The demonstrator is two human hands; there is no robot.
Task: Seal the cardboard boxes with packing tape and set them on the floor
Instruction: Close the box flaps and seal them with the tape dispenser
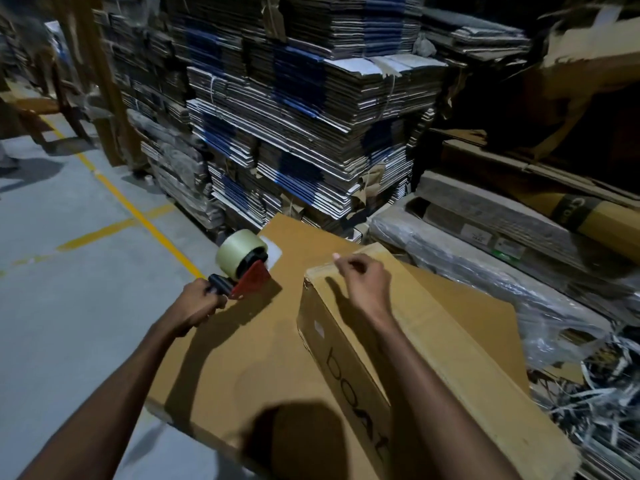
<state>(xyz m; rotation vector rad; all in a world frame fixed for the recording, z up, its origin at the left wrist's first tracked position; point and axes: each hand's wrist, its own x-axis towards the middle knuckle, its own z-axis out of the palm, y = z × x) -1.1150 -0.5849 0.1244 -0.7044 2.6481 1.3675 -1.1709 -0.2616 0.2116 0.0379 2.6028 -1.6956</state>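
Tape (239, 249) sits in the red tape gun (250, 279) that the left hand (198, 301) grips by its handle beside the long box (408, 358), while the right hand (362, 282), fingers curled, seems to pinch the tape end at the box's far corner, ready to seal it.

Open floor (69, 271) lies left of the big carton (242, 358); flattened-carton stacks (294, 133) wall off the far side

Box (433, 344): matt brown cardboard, smooth. Tape roll (239, 249): glossy clear plastic film. Tape gun (251, 280): red metal plate, black plastic handle. Floor (69, 271): matt grey concrete.
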